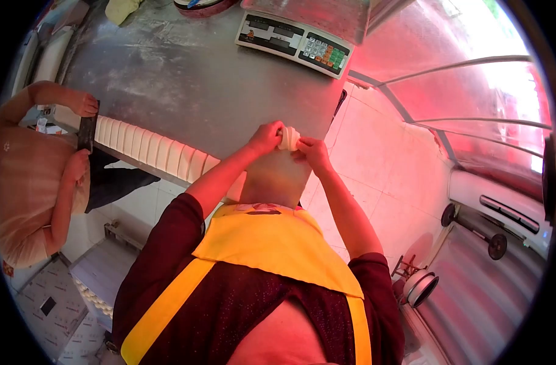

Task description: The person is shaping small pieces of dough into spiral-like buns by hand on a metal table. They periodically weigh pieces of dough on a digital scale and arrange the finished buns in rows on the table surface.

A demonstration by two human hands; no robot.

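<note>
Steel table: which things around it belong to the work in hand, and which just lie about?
Seemingly in use:
dough piece, in left hand and right hand
dough row
table
dark tool held by co-worker

Seemingly lying about:
scale
yellowish item
wheel

1 smooth, dull metal tabletop [186,73]; 1 matt yellow cloth apron [272,243].

The left hand [266,137] and right hand [314,152] curl close together, bare forearms [222,177] converging behind them.
</note>
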